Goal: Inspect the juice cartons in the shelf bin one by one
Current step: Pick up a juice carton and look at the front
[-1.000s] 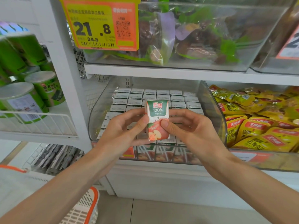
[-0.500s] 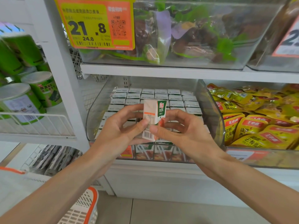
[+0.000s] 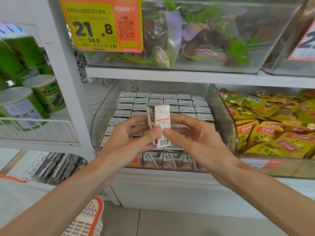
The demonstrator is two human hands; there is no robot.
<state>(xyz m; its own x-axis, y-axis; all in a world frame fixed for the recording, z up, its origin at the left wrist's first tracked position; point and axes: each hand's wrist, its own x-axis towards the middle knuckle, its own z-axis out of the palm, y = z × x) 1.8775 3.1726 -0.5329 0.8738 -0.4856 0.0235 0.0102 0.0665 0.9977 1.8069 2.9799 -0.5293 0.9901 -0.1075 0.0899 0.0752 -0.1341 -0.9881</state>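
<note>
We are mid-inspection, our left hand (image 3: 131,137) and right hand (image 3: 192,137) pinching one juice carton (image 3: 159,120) upright above the shelf bin (image 3: 221,116), barcode side showing; next, we judge, another turn or return it

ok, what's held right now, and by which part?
One juice carton, upright in front of the shelf bin. Left hand and right hand both pinch its lower half, thumbs just above the barcode.
</note>
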